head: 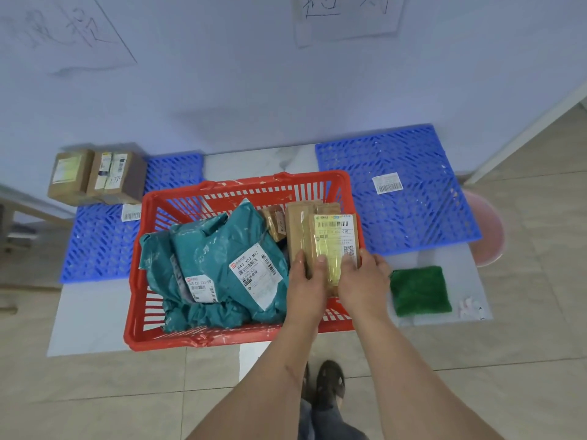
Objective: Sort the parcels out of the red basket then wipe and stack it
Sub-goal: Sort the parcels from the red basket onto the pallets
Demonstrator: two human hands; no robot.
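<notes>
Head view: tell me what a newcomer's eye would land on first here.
The red basket in the middle of the floor stands out first, with teal mailer bags heaped in its left half. At its right side the left hand and right hand both grip an upright brown box bearing a yellow label. Blue grid mats flank the basket, and a green cloth lies to its right.

Red slatted basket sits on the floor, still loaded: two teal mailer bags slump across its left side, labels up, and brown cardboard boxes stand on edge at right, the front one taped, possibly lifted. Green cloth lies flat just right.
</notes>
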